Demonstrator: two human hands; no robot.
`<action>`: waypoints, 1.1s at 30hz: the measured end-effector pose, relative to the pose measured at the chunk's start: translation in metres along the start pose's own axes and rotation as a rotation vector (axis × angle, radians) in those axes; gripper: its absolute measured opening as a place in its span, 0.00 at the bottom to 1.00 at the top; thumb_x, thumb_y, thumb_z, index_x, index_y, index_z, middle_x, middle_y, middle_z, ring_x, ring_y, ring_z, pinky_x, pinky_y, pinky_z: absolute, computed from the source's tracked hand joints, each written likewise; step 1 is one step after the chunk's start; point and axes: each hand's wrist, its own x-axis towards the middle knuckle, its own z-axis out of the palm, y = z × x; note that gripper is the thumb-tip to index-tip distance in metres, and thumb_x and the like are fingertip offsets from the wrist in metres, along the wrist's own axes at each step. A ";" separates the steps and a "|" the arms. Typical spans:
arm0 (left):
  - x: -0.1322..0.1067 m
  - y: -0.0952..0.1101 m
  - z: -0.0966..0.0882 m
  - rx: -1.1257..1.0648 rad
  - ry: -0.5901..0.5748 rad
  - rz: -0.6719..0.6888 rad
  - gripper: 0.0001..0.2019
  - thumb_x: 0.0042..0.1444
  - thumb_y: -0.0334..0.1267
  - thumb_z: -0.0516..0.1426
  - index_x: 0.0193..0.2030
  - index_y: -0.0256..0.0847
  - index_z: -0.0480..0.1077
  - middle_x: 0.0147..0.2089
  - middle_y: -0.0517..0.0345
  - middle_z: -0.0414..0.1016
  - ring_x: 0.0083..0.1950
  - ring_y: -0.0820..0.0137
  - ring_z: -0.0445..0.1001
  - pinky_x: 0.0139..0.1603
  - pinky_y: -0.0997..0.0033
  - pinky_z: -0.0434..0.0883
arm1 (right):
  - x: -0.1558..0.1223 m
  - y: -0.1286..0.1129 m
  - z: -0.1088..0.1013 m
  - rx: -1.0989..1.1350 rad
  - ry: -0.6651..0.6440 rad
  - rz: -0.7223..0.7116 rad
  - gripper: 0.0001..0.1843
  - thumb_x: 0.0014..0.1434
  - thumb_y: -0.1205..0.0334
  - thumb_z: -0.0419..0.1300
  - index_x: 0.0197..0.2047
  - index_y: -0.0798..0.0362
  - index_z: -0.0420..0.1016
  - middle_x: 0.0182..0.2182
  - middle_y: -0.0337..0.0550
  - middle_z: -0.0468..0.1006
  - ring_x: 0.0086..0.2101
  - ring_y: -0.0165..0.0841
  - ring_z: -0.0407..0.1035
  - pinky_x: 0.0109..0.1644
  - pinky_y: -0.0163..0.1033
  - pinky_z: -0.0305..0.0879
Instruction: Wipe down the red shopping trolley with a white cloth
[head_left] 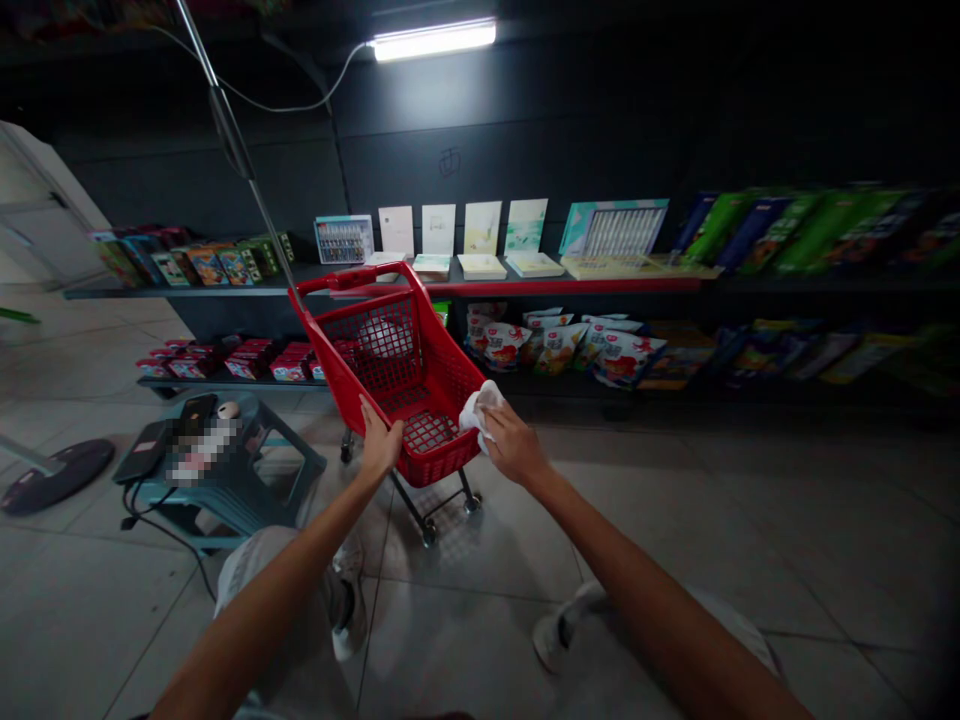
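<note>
A small red shopping cart (409,365) stands on the tiled floor in front of me, its basket empty. My left hand (380,443) is closed over the near left rim of the basket. My right hand (511,440) holds a crumpled white cloth (478,405) pressed against the near right rim. Both my knees and shoes show below my arms.
A teal plastic stool (259,480) at the left carries a phone, cables and small items. Dark shelves (525,285) along the wall hold books, boxes and packets. A lamp stand base (52,475) lies at far left, its pole rising behind the cart.
</note>
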 end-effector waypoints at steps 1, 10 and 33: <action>-0.002 0.002 0.001 0.005 0.002 -0.027 0.49 0.61 0.42 0.54 0.81 0.32 0.31 0.84 0.42 0.34 0.82 0.55 0.44 0.81 0.58 0.47 | -0.004 -0.017 0.005 0.007 0.006 -0.014 0.26 0.64 0.68 0.53 0.64 0.64 0.73 0.61 0.61 0.75 0.64 0.48 0.66 0.76 0.61 0.53; -0.012 0.013 -0.007 0.176 0.045 -0.028 0.47 0.62 0.42 0.53 0.81 0.34 0.30 0.83 0.37 0.31 0.82 0.49 0.44 0.79 0.48 0.54 | -0.009 -0.044 0.010 0.078 -0.059 -0.207 0.29 0.61 0.69 0.56 0.66 0.59 0.71 0.64 0.55 0.73 0.65 0.44 0.64 0.77 0.56 0.51; 0.005 0.029 0.001 0.466 -0.388 0.954 0.23 0.62 0.63 0.59 0.35 0.43 0.70 0.40 0.53 0.77 0.48 0.59 0.69 0.62 0.47 0.56 | 0.015 0.041 0.068 0.685 0.697 0.875 0.34 0.61 0.54 0.48 0.67 0.55 0.69 0.61 0.53 0.76 0.59 0.42 0.71 0.67 0.53 0.63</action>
